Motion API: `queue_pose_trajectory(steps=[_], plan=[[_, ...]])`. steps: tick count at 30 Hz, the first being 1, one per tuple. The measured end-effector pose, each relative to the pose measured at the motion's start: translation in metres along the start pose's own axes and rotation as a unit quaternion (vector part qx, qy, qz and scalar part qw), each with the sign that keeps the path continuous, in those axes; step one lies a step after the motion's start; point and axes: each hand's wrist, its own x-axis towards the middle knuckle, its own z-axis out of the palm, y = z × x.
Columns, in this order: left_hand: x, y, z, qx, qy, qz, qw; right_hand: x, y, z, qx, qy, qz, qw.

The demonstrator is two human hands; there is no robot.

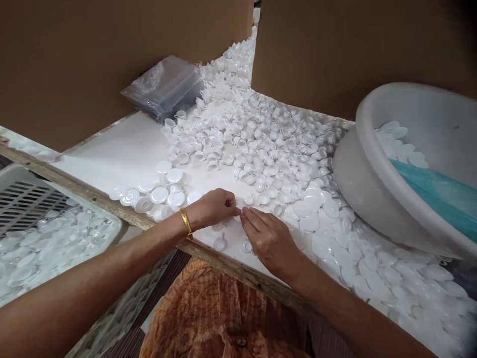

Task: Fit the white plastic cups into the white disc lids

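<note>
My left hand (214, 208), with a gold bangle on the wrist, is curled in a pinch on the white table top (122, 149), fingertips meeting those of my right hand (266, 237). My right hand lies palm down, fingers pressed together at the same spot. Between the fingertips sits a small white plastic piece that I cannot make out clearly. Tiny white cups (261, 144) lie heaped just beyond the hands. Small white saucers (164, 191) lie to the left, and more saucers (335, 238) to the right. Two loose cups (219, 243) rest near my wrists.
A large white basin (372, 189) with saucers and a teal bag inside stands at the right. A white slatted crate (33, 199) with saucers sits lower left. A clear plastic bag packet (166, 89) lies at the back by brown cardboard walls (74, 59). The table has a wooden front edge (112, 209).
</note>
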Motion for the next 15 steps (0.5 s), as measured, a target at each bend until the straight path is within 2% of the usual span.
queue_pose_trajectory(steps=[10, 13, 15], plan=[[-0.002, -0.01, 0.002, 0.008, -0.003, 0.011, 1.0, -0.004, -0.014, 0.011, -0.033, 0.007, 0.015, 0.999], [-0.006, -0.009, 0.006, -0.005, 0.043, 0.007, 0.999, -0.006, -0.013, 0.012, -0.033, 0.021, 0.024, 0.999], [-0.007, -0.003, 0.009, -0.017, 0.097, 0.016, 0.995, -0.008, -0.012, 0.013, -0.02, 0.027, 0.034, 0.999]])
